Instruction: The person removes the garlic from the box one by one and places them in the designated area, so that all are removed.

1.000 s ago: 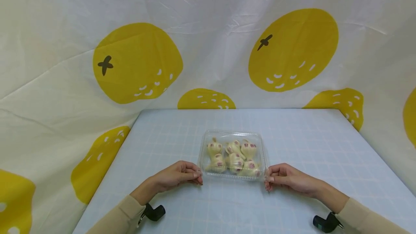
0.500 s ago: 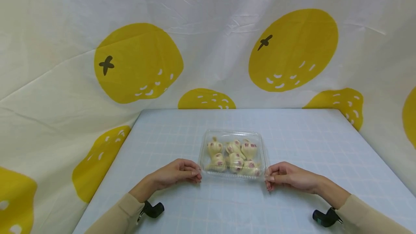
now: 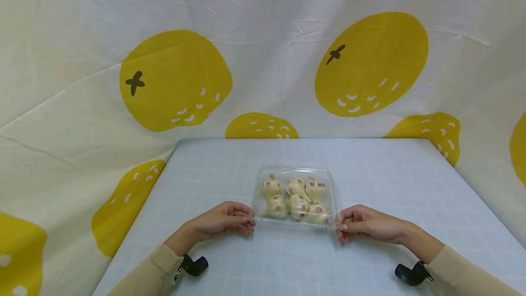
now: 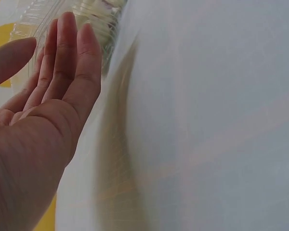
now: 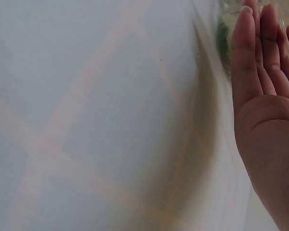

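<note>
Clear plastic, a rounded rectangular lidded container (image 3: 295, 224), sits between the two grips, just past the fingertips; six cream, rounded pieces with purplish-red marks (image 3: 298, 205) inside. Left hand (image 3: 223, 219) at its near left corner, right hand (image 3: 370, 226) at its near right. Neither pinches: fingers extended side by side, thumb apart. Whether fingertips touch the plastic, cannot tell.

Room: pale blue checked tablecloth (image 3: 263, 268) runs beyond the container to a straight far edge, also nearer than both hands. Side edges slope away outside each grip, well apart from it. Behind the far edge, white fabric backdrop printed with big yellow fruit (image 3: 271, 67).

Left wrist view gives the open palm and ribbed transparent wall past the fingers; right wrist view gives a blurred green patch (image 5: 224, 41) beside the fingertips, not made out from the head. Head view alone shows both beige sleeves (image 3: 148, 268).

Against one second ago: container in place, right hand much the same; left fingertips slightly farther off their corner.
</note>
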Demonstrator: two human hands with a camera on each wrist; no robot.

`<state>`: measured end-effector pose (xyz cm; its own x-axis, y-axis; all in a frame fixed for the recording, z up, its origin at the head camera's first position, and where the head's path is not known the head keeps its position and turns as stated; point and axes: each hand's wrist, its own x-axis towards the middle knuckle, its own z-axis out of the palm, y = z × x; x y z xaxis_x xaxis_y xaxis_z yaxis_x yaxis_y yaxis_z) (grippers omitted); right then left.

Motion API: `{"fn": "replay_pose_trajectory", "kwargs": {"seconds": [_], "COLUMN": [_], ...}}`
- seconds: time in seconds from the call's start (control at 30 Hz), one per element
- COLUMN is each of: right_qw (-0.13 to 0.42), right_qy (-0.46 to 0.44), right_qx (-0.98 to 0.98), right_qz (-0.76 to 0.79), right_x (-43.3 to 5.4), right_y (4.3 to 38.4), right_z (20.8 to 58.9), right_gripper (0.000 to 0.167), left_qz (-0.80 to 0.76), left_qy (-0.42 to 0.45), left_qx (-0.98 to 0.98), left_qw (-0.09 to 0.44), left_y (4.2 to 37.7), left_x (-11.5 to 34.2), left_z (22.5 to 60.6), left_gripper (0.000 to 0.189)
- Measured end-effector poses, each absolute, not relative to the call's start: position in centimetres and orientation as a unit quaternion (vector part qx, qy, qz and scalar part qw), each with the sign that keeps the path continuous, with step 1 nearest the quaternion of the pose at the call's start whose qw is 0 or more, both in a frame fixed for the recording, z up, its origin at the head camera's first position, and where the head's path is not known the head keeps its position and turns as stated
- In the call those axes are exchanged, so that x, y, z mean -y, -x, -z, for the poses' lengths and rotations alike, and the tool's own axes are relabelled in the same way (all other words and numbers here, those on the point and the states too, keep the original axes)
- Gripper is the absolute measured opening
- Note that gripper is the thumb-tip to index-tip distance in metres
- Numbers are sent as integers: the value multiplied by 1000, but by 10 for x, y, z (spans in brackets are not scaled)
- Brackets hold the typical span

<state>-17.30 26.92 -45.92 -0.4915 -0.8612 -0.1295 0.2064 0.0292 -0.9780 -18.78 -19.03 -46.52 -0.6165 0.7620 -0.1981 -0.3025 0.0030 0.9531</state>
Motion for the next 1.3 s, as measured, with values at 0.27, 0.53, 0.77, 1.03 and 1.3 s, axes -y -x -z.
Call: {"fn": "replay_pose_trajectory", "kwargs": {"seconds": [0.27, 0.53, 0.77, 1.03, 1.3], "right_qw": [423, 430, 428, 425, 407], "right_qy": [278, 270, 288, 292, 274], "right_qx": [-585, -598, -595, -599, -640], "right_qz": [634, 621, 617, 613, 592], "right_x": [-270, -270, -270, -270, -271], "right_y": [175, 179, 180, 181, 184], "right_z": [458, 455, 452, 452, 454], "right_gripper": [26, 28, 28, 28, 32], "left_qz": [-680, -682, -671, -654, -654], "left_qy": [-191, -190, -191, -192, -212], "left_qx": [-585, -581, -587, -604, -594], "left_qw": [399, 401, 410, 412, 418], "left_y": [189, 192, 191, 192, 192], "left_x": [190, 188, 186, 184, 184], "left_z": [466, 468, 464, 457, 458], "left_gripper": [29, 27, 27, 25, 19]}}
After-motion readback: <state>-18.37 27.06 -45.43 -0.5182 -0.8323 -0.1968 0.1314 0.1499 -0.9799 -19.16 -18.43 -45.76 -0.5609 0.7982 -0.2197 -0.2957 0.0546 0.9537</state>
